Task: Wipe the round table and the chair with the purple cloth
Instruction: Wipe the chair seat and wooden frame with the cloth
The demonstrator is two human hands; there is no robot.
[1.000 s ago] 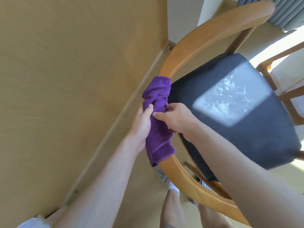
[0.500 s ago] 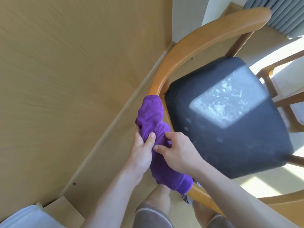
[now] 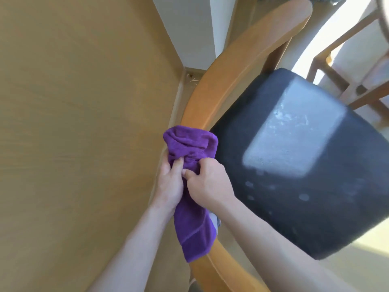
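Observation:
The purple cloth (image 3: 190, 207) is wrapped around the curved wooden backrest rail (image 3: 237, 60) of the chair, whose dark blue seat (image 3: 294, 186) has a sunlit patch. My left hand (image 3: 169, 184) grips the cloth from the left side of the rail. My right hand (image 3: 207, 182) grips it from the right, thumb pressed into the fabric. The cloth's loose end hangs below both hands over the rail. The round table is not in view.
A tan wooden wall panel (image 3: 84, 123) stands close on the left of the chair. A white wall corner (image 3: 189, 28) lies behind. Another wooden chair frame (image 3: 347, 66) stands at the upper right in sunlight.
Both hands with the cloth slid down the rail toward me, then back up the curve. The view has shifted closer to the chair.

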